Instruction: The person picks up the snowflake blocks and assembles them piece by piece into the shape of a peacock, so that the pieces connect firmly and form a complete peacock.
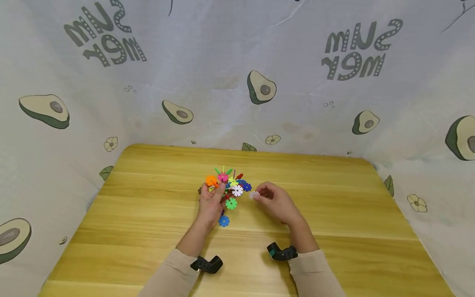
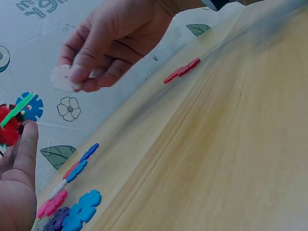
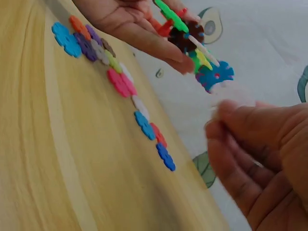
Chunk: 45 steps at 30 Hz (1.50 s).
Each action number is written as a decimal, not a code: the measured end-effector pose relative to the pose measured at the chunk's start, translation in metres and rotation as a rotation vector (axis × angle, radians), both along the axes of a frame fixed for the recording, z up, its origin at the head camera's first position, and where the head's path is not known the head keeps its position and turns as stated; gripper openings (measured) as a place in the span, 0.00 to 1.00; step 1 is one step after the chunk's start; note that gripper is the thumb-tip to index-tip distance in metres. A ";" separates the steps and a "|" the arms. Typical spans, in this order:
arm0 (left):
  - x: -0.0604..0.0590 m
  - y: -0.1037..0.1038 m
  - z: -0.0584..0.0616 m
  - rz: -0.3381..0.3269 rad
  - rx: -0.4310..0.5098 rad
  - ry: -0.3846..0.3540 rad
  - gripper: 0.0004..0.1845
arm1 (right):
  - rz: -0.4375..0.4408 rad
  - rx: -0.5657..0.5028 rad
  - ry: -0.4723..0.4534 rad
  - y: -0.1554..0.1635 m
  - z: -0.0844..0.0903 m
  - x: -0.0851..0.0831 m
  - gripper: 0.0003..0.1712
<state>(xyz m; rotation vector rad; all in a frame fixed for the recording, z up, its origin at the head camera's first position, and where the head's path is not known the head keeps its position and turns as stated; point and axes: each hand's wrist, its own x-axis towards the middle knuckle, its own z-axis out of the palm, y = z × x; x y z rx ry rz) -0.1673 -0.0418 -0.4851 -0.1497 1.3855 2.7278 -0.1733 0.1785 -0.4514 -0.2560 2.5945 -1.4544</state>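
Observation:
My left hand holds a cluster of interlocked snowflake discs in several colours, raised above the table. In the right wrist view, green, brown, yellow and blue discs of that cluster stick out past the left fingers. My right hand pinches a pale, whitish snowflake disc between thumb and fingers, just right of the cluster. The left wrist view has this pale disc apart from the cluster's blue disc. The right wrist view overlaps the two, so their gap cannot be judged there.
A row of loose discs lies on the wooden table, among them a light blue disc, a pink disc and a dark blue disc. Farther off lies a red disc. A printed curtain hangs behind the table.

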 end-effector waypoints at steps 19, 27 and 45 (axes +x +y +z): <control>0.004 0.004 0.002 -0.069 0.009 0.044 0.23 | -0.046 -0.248 0.206 -0.014 -0.004 0.003 0.04; 0.005 0.005 0.002 -0.056 -0.027 0.051 0.23 | -0.023 -0.221 0.247 -0.014 -0.004 0.003 0.05; 0.004 0.005 -0.005 -0.156 -0.062 -0.017 0.19 | -0.049 0.102 0.030 0.040 -0.004 -0.007 0.18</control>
